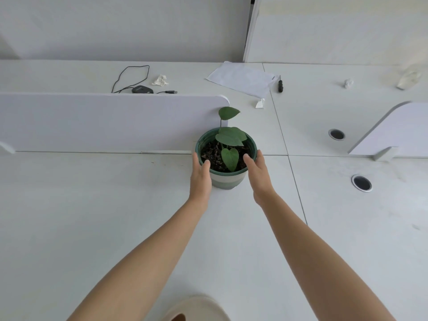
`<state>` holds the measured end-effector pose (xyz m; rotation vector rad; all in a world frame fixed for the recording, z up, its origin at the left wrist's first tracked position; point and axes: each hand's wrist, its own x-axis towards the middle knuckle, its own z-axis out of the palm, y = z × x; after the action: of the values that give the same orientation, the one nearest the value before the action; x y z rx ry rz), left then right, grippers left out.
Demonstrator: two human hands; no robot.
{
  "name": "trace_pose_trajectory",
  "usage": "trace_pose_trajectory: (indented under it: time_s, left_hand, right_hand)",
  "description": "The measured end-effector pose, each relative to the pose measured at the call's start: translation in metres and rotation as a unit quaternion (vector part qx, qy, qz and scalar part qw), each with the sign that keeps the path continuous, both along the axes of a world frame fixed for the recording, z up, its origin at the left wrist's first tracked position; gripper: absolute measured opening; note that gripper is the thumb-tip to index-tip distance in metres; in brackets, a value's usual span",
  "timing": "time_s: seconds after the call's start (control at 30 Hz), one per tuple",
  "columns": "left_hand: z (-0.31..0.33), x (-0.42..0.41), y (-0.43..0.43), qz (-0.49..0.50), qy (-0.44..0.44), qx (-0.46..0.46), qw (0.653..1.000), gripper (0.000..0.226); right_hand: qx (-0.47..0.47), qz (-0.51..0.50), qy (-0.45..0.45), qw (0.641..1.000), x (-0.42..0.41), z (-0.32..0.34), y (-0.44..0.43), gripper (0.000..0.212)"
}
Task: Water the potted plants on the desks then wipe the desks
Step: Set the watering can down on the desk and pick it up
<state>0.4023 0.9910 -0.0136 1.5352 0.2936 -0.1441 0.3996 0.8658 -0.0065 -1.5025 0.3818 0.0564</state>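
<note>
A small plant with several green leaves grows in dark soil in a round pot [228, 179] with a green rim and pale striped wall. The pot stands on the white desk [92, 205] beside the end of a low white divider. My left hand [201, 177] grips the pot's left side, thumb over the rim. My right hand [258, 174] grips its right side, thumb on the rim as well. Both forearms reach in from the bottom of the view.
The divider panel [111, 121] runs left from the pot. Behind it lie a black cable with a small device [141, 89], crumpled tissue [160, 80], a paper sheet [243, 79] and a black screwdriver [280, 84]. Two cable grommets [361, 183] sit at right, beside another divider [398, 130].
</note>
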Motion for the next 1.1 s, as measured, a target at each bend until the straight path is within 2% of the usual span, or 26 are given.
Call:
trace_pose_trajectory:
  time_s: [0.17, 0.27, 0.4, 0.47, 0.57, 0.7, 0.97, 1.1]
  left_hand:
    - [0.020, -0.020, 0.030, 0.053, 0.017, -0.004, 0.998, 0.055]
    - [0.039, -0.054, 0.066, 0.117, 0.015, -0.022, 0.993, 0.048]
    - [0.066, -0.129, 0.117, 0.171, -0.053, -0.052, 0.982, 0.023]
    - [0.069, -0.169, 0.139, 0.205, -0.083, -0.033, 0.975, 0.021]
    - [0.060, -0.220, 0.162, 0.263, -0.101, -0.011, 0.959, 0.024]
    - [0.039, -0.262, 0.173, 0.314, -0.106, -0.022, 0.943, 0.025]
    - [-0.005, -0.290, 0.168, 0.358, -0.038, -0.012, 0.933, 0.028]
    - [-0.018, -0.288, 0.158, 0.322, -0.013, -0.025, 0.946, 0.022]
  right_hand:
    - [-0.004, -0.024, 0.033, 0.999, -0.023, 0.015, -0.008, 0.066]
    - [-0.020, -0.024, 0.023, 0.999, -0.066, 0.018, -0.011, 0.061]
    - [-0.047, -0.022, 0.033, 0.998, -0.129, 0.019, -0.018, 0.051]
    - [-0.069, -0.015, 0.040, 0.997, -0.159, 0.017, -0.022, 0.041]
    - [-0.099, 0.019, 0.041, 0.994, -0.199, 0.016, -0.022, 0.024]
    - [-0.125, 0.064, 0.036, 0.989, -0.239, 0.016, -0.011, 0.014]
    - [-0.157, 0.126, 0.051, 0.978, -0.285, 0.002, 0.016, 0.016]
    - [-0.164, 0.136, 0.053, 0.976, -0.300, -0.007, 0.029, 0.018]
